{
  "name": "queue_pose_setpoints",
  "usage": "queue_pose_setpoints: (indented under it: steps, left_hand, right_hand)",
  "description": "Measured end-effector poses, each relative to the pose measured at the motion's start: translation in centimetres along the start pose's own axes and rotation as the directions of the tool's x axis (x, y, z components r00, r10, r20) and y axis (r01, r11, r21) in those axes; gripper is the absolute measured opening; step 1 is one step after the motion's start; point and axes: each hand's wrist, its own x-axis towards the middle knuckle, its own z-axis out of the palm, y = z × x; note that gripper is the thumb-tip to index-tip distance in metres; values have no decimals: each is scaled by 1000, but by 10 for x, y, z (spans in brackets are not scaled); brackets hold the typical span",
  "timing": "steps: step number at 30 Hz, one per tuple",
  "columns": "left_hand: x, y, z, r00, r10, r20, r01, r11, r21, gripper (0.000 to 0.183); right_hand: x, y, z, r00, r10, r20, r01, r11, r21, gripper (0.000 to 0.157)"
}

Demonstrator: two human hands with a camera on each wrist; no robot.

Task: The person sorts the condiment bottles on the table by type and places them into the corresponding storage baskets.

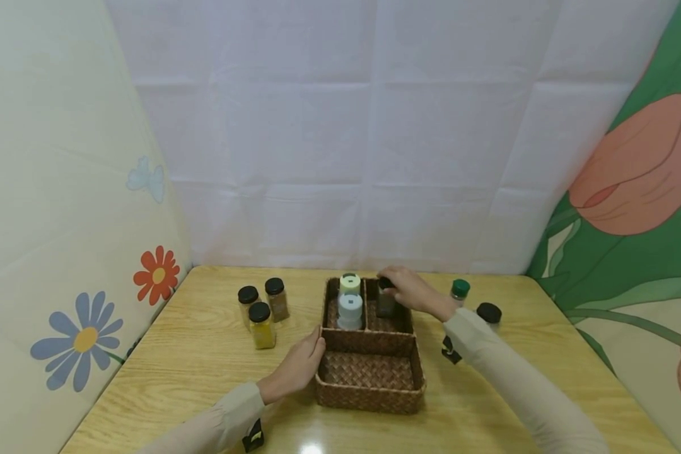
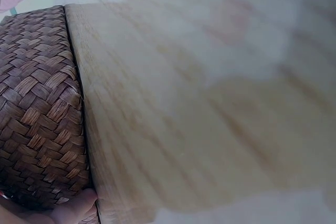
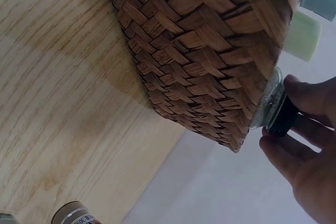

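A brown woven basket (image 1: 369,403) has two narrow compartments at the back and a wide one in front. My left hand (image 1: 296,367) holds its left side; a fingertip (image 2: 79,206) lies against the outer weave in the left wrist view. My right hand (image 1: 413,291) pinches the black cap of a glass jar (image 1: 386,304) in the back right compartment. The right wrist view shows thumb and fingers around that cap (image 3: 283,116), the glass partly hidden behind the basket wall. Two pale-capped bottles, one light blue (image 1: 350,310) and one yellowish (image 1: 350,284), stand in the back left compartment.
Left of the basket stand three black-capped spice jars, one with yellow contents (image 1: 262,329). On the right are a green-capped bottle (image 1: 460,290) and a black-capped jar (image 1: 489,313), partly behind the right forearm. A white cloth (image 1: 346,157) hangs behind the wooden table (image 1: 204,340).
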Motion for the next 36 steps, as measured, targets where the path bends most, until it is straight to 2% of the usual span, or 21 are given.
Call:
queue_pose_setpoints:
  steps: [12, 26, 36]
  left_hand:
    - [0, -3, 1, 1000, -2, 3, 2, 1000, 1, 61]
    - [0, 0, -1, 1000, 3, -1, -3, 1000, -3, 59]
    - [1, -2, 0, 1000, 6, -5, -6, 1000, 2, 59]
  right_hand:
    - [-7, 2, 0, 1000, 21, 12, -21, 1000, 23, 47]
    - [-16, -2, -12, 999, 33, -15, -32, 999, 17, 44]
    - [-28, -5, -23, 992, -51, -115, 42, 995, -86, 35]
